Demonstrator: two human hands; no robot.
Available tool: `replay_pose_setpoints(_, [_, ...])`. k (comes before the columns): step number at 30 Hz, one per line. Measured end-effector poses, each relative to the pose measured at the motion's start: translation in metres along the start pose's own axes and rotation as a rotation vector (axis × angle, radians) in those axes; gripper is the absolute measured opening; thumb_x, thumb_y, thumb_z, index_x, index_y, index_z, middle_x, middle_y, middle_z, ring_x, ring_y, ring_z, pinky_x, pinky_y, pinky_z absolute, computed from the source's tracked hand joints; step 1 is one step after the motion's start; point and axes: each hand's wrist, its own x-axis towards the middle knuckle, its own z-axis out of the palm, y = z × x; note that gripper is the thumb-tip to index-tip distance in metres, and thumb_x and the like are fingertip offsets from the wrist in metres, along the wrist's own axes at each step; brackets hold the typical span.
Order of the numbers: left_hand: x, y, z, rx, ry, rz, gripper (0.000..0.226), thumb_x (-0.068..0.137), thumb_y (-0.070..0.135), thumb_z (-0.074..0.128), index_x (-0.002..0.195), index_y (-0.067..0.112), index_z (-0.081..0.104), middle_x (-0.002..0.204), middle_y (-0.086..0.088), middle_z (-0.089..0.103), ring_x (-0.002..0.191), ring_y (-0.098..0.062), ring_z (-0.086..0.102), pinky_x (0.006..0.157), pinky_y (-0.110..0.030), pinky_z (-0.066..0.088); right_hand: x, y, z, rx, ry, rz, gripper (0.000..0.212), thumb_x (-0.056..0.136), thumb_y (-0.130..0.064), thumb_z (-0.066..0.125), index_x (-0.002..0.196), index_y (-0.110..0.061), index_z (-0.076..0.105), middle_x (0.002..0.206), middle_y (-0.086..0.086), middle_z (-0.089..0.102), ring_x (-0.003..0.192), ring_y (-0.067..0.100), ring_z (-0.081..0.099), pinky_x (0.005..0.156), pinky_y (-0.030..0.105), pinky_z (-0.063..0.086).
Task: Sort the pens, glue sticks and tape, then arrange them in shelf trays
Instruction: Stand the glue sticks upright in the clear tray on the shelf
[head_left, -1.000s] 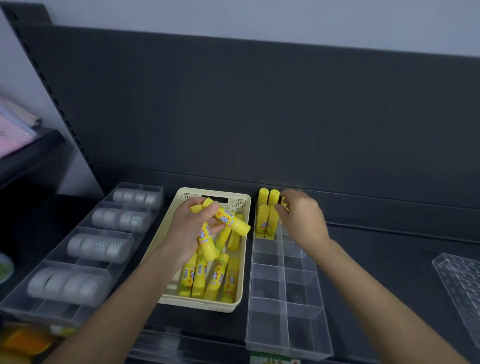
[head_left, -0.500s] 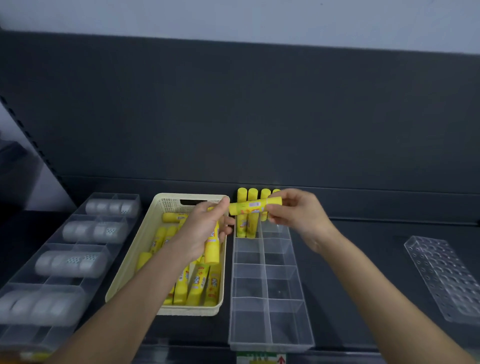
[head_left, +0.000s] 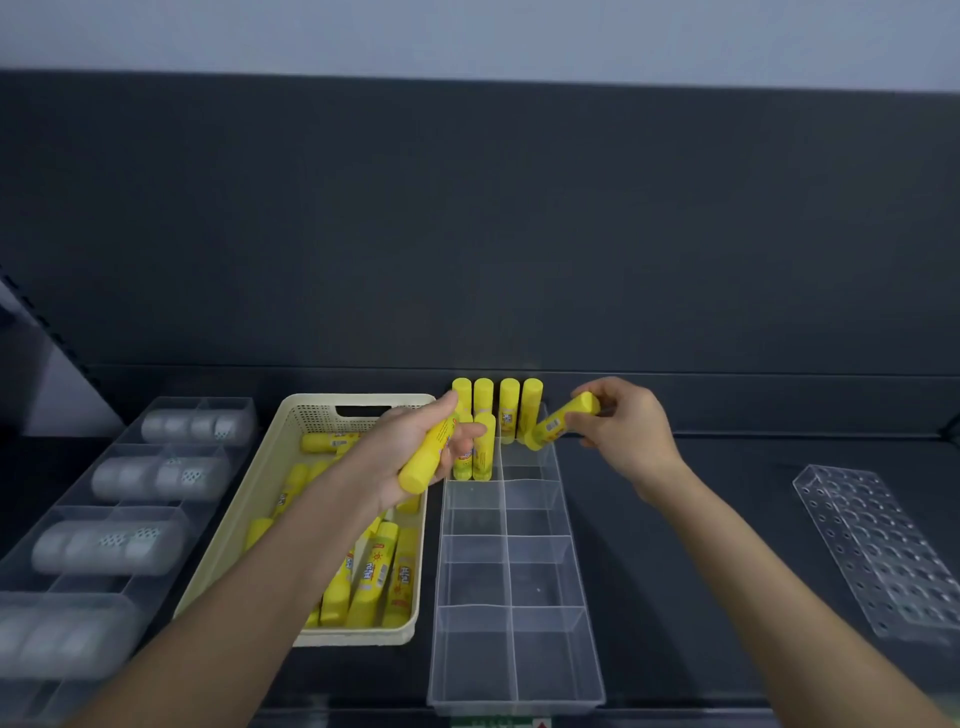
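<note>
Light is dim, cool and diffuse; the source is not in view, and there are no hard shadows. The wall (head_left: 467, 31) strip at top is the brightest area. The dark back panel (head_left: 467, 234) soaks up light and shows little detail. Yellow glue sticks (head_left: 483, 395) are saturated, not clipped. Faint highlights on edges of the clear divided tray (head_left: 550, 665), no glare. Centre is fairly sharp; tape rolls (head_left: 109, 545) at left edge are smeared. Wide-angle bowing: the panel's top edge curves, and the perforated rack (head_left: 883, 551) at right looks stretched.
</note>
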Motion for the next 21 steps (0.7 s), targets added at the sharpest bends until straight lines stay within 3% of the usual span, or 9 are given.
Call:
replay_pose_setpoints(5, [0.004,0.009,0.016,0.038,-0.051,-0.149,0.037,0.099,0.034,0.046,0.107,-0.001,0.055,0.083,-0.017,0.072,0.051,-0.009,0.057,0.037,-0.015,0.045,0.005,0.005,-0.001,0.013,-0.016,0.002,0.017,0.080,-0.008,0.071,0.094,-0.016,0.065,0.083,0.002,0.064,0.081,0.023,0.067,0.071,0.035,0.059])
replay_pose_setpoints(8, [0.007,0.019,0.029,0.181,-0.125,-0.151,0.019,0.096,0.015,0.044,0.102,-0.001,0.053,0.079,-0.014,0.056,0.058,-0.015,0.050,0.046,-0.021,0.045,0.009,0.006,-0.002,0.014,-0.028,-0.005,0.018,0.080,-0.009,0.071,0.095,-0.017,0.065,0.084,0.001,0.064,0.082,0.022,0.066,0.073,0.037,0.059])
replay_pose_setpoints(10, [0.008,0.024,0.036,0.375,-0.197,-0.073,0.016,0.088,-0.002,0.045,0.104,0.003,0.047,0.082,-0.017,0.047,0.057,-0.020,0.048,0.053,-0.025,0.044,0.012,0.008,-0.003,0.011,-0.026,-0.010,0.018,0.079,-0.009,0.071,0.094,-0.018,0.065,0.083,0.000,0.064,0.081,0.022,0.066,0.074,0.040,0.059])
replay_pose_setpoints(12, [0.009,0.026,0.040,0.533,-0.214,-0.024,0.018,0.088,-0.007,0.048,0.103,0.003,0.049,0.078,-0.018,0.050,0.056,-0.020,0.053,0.053,-0.026,0.047,0.014,0.010,-0.004,0.018,-0.027,-0.012,0.018,0.079,-0.009,0.071,0.093,-0.018,0.065,0.082,-0.001,0.064,0.082,0.023,0.066,0.075,0.041,0.058])
replay_pose_setpoints(15, [0.012,0.024,0.045,0.853,-0.106,0.064,0.012,0.095,0.016,0.056,0.107,0.012,0.056,0.089,-0.010,0.062,0.063,-0.015,0.062,0.052,-0.019,0.050,0.016,0.013,-0.005,0.031,-0.037,-0.009,0.018,0.079,-0.008,0.071,0.093,-0.017,0.065,0.080,-0.001,0.065,0.081,0.024,0.067,0.075,0.040,0.059])
replay_pose_setpoints(18, [0.024,0.017,0.047,1.261,0.030,0.299,0.018,0.091,0.025,0.060,0.101,0.010,0.060,0.087,-0.012,0.065,0.061,-0.019,0.061,0.045,-0.018,0.039,0.017,0.018,-0.005,-0.013,-0.039,-0.023,0.017,0.078,-0.011,0.070,0.092,-0.019,0.065,0.082,0.002,0.066,0.079,0.026,0.066,0.075,0.042,0.057])
replay_pose_setpoints(21, [0.035,0.012,0.049,1.446,0.092,0.457,0.012,0.087,0.021,0.060,0.094,0.014,0.065,0.095,-0.006,0.060,0.088,-0.018,0.052,0.068,-0.025,0.037,0.018,0.022,-0.004,-0.083,-0.045,-0.057,0.018,0.078,-0.010,0.070,0.093,-0.019,0.065,0.080,0.000,0.065,0.078,0.025,0.064,0.070,0.033,0.054])
